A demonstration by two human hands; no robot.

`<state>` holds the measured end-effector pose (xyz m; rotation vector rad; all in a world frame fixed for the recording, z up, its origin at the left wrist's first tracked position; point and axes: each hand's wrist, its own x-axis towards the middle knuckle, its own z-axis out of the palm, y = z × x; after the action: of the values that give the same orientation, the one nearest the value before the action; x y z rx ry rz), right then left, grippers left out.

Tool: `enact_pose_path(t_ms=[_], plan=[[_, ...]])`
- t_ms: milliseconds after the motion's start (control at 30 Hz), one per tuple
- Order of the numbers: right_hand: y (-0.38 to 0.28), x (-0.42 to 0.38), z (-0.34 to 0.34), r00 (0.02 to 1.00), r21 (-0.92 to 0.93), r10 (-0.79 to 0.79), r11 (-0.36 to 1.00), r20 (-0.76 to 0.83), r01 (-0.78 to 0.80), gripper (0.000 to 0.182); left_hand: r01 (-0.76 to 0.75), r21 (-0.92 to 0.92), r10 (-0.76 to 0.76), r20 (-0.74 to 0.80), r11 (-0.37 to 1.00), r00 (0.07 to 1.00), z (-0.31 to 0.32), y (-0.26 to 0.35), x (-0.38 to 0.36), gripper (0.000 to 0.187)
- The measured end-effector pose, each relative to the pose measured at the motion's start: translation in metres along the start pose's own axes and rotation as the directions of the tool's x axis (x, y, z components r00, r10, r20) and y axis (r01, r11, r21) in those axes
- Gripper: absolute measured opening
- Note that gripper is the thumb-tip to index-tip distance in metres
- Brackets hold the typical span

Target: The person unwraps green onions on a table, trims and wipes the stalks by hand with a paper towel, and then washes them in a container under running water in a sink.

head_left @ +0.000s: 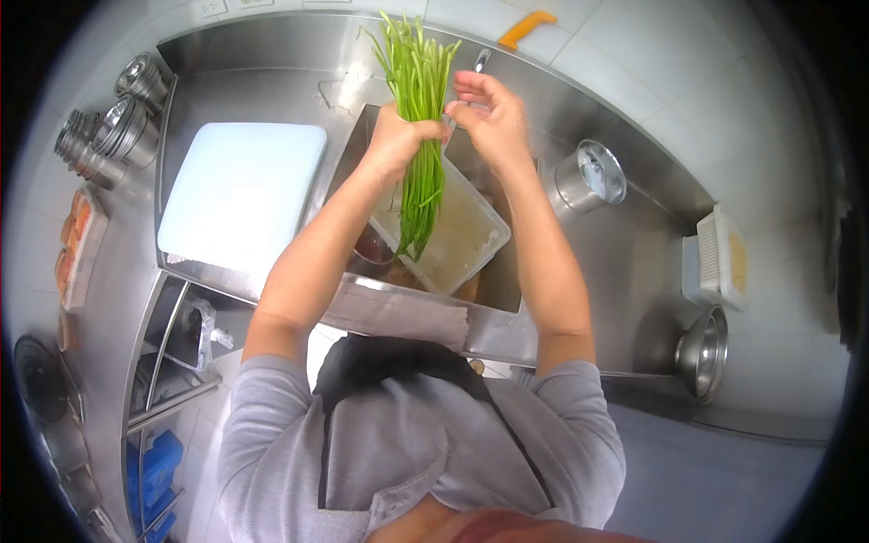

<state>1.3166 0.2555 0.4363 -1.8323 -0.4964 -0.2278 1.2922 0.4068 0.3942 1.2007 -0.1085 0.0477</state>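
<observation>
A long bunch of green stalks point(422, 185), like chives or scallions, hangs over the sink point(498, 303). My left hand point(403, 140) is wrapped around its middle, thumb across the front. Close by on the right, my right hand point(491, 118) has its fingers apart, fingertips near the bunch's edge. Below the stalks, a translucent plastic tub point(475, 231) with cloudy water sits tilted in the sink. A dark reddish bowl point(373, 246) shows partly beside the tub. Behind my right hand rises the faucet point(482, 61).
A white cutting board point(243, 185) lies on the steel counter to the left. Right of the sink stands a metal pot point(588, 176); farther right are a white basket point(720, 258) and a steel bowl point(704, 353). Stacked metal containers point(127, 131) stand far left. A grey cloth point(398, 317) hangs over the front edge.
</observation>
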Motion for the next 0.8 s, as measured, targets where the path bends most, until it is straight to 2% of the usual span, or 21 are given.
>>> enact_pose_path(t_ms=[100, 133, 233, 267, 367, 467, 567, 600, 700, 800], plan=[[-0.012, -0.006, 0.015, 0.998, 0.231, 0.05, 0.971, 0.028, -0.055, 0.084, -0.106, 0.185, 0.127, -0.105, 0.977, 0.986, 0.019, 0.003, -0.008, 0.03], [-0.014, -0.003, 0.025, 0.999, 0.292, -0.017, 0.956, -0.032, 0.026, 0.095, -0.173, 0.301, 0.205, -0.078, 0.938, 0.976, 0.019, -0.007, -0.003, 0.036], [-0.014, 0.015, 0.036, 0.99, 0.252, -0.052, 0.964, -0.131, 0.084, 0.075, -0.072, 0.67, 0.297, -0.228, 0.739, 0.927, 0.041, -0.013, -0.01, 0.053], [-0.016, 0.018, 0.033, 0.996, 0.39, 0.044, 0.921, -0.084, -0.008, 0.055, -0.126, 0.618, 0.318, -0.211, 0.776, 0.924, 0.043, -0.007, -0.014, 0.074], [-0.013, 0.022, 0.019, 0.995, 0.513, 0.095, 0.855, -0.026, -0.068, 0.042, -0.207, 0.588, 0.251, 0.007, 0.782, 0.968, 0.032, -0.001, -0.014, 0.083], [-0.014, 0.023, 0.0, 0.992, 0.621, 0.097, 0.773, 0.082, -0.127, 0.038, -0.049, 0.22, -0.006, 0.242, 0.974, 0.97, 0.02, 0.015, -0.009, 0.083], [-0.013, 0.024, -0.003, 0.976, 0.721, -0.022, 0.678, 0.217, -0.145, 0.037, -0.187, 0.224, 0.077, 0.426, 0.957, 0.901, 0.014, 0.018, 0.006, 0.076], [-0.011, 0.025, -0.003, 0.978, 0.731, -0.025, 0.668, 0.208, -0.139, 0.039, -0.181, 0.123, 0.121, 0.386, 0.976, 0.915, 0.019, 0.025, 0.0, 0.062], [-0.009, 0.025, -0.001, 0.983, 0.729, -0.031, 0.676, 0.179, -0.111, 0.048, 0.11, 0.038, -0.114, 0.492, 0.993, 0.863, 0.011, 0.018, 0.008, 0.048], [-0.018, 0.017, -0.004, 0.994, 0.609, -0.008, 0.791, 0.111, -0.062, 0.058, 0.106, 0.11, -0.144, 0.436, 0.988, 0.888, 0.006, 0.01, 0.01, 0.04]])
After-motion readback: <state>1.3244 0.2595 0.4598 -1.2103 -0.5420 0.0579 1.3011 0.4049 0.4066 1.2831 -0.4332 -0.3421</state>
